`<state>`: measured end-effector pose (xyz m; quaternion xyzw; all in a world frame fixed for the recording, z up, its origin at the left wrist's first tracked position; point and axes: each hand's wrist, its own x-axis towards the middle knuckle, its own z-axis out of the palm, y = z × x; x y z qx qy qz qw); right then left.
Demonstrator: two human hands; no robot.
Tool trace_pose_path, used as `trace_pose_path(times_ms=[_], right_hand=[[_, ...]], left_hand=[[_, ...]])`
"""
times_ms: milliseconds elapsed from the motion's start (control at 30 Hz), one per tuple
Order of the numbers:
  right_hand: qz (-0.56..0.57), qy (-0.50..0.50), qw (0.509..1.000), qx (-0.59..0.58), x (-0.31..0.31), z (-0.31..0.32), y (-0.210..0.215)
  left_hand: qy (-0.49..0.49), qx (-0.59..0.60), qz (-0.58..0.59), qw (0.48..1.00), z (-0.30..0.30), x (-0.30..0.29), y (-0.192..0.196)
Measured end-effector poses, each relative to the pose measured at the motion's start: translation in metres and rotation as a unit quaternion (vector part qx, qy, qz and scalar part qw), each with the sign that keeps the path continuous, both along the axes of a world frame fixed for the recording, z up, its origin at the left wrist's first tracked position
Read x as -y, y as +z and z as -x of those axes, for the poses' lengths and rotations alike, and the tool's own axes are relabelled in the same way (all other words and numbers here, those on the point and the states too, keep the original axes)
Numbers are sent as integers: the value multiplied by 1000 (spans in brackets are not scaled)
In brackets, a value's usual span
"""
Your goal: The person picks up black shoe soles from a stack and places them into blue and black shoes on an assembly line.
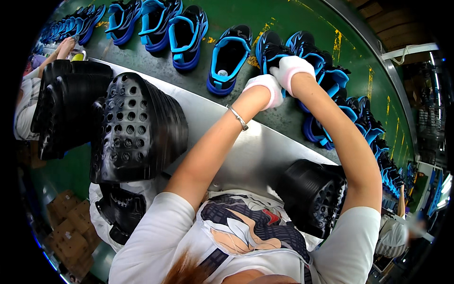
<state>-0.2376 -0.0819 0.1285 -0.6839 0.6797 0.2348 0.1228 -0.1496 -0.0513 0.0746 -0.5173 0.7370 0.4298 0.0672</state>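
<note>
Both my hands wear white gloves with pink-tinged cuffs and meet over a black sneaker [269,45] with bright blue lining, in the row across the green surface. My left hand [267,88] is closed at the sneaker's heel end, its fingers mostly hidden. Beside it, my right hand [292,71] is curled over the sneaker's opening; what its fingers hold, if anything, is hidden. Just left stands another black sneaker [230,59] with a blue collar and a pale round label inside. Right of my hands, more sneakers [326,80] crowd close together.
Stacks of black, hole-studded insoles [125,123] stand left, with another stack [317,194] near my right elbow. A metal ledge [246,146] borders the green surface [189,80]. Cardboard boxes [71,232] lie lower left. A co-worker's hand [67,46] shows far left; another person [392,236] sits right.
</note>
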Motion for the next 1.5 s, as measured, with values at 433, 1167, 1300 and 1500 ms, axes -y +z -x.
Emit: trace_pose_path(times_ms=[433, 1167, 1300, 1500], right_hand=[[17, 49, 999, -1, 14, -2, -16], [54, 183, 973, 132, -64, 60, 58], [-5, 144, 987, 66, -116, 118, 72], [4, 183, 982, 51, -156, 166, 40]], left_hand=[[-30, 62, -25, 997, -2, 4, 24], [43, 99, 180, 978, -30, -11, 13], [112, 81, 425, 895, -43, -47, 8], [228, 124, 467, 845, -56, -59, -11]])
